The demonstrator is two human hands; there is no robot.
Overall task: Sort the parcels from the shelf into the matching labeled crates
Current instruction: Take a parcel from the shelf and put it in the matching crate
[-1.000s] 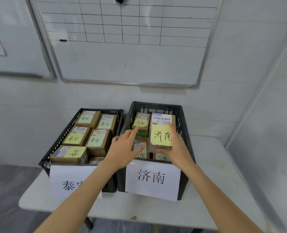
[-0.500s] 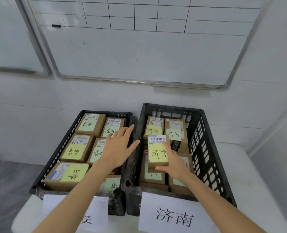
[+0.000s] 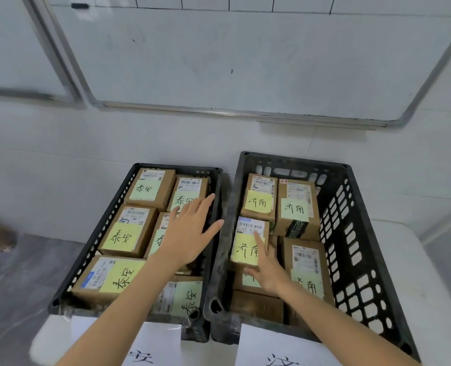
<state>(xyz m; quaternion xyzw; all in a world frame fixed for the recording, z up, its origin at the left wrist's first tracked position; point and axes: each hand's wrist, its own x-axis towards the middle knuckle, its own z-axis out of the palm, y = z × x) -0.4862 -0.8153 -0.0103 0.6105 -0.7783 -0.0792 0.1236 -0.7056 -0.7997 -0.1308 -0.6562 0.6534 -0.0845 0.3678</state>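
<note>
Two black crates stand side by side on a white table. The left crate (image 3: 97, 233) holds several brown parcels with yellow-green notes, and the right crate (image 3: 351, 233) holds several more with a different handwritten note. My right hand (image 3: 268, 270) holds one parcel (image 3: 248, 247) that lies on top of the stack in the right crate. Its index finger lies along the parcel's top and its thumb sits at the near edge. My left hand (image 3: 190, 231) hovers flat, fingers spread, over the parcels at the right side of the left crate and holds nothing.
White paper labels hang on the crates' front walls, the left label (image 3: 139, 347) and the right label (image 3: 279, 352). A whiteboard (image 3: 245, 62) covers the wall behind. The table's bare top (image 3: 417, 273) extends to the right of the crates.
My right hand has lowered the parcel into the right crate onto the stack. My left hand has drawn back from the right crate to over the left crate. The view has moved closer.
</note>
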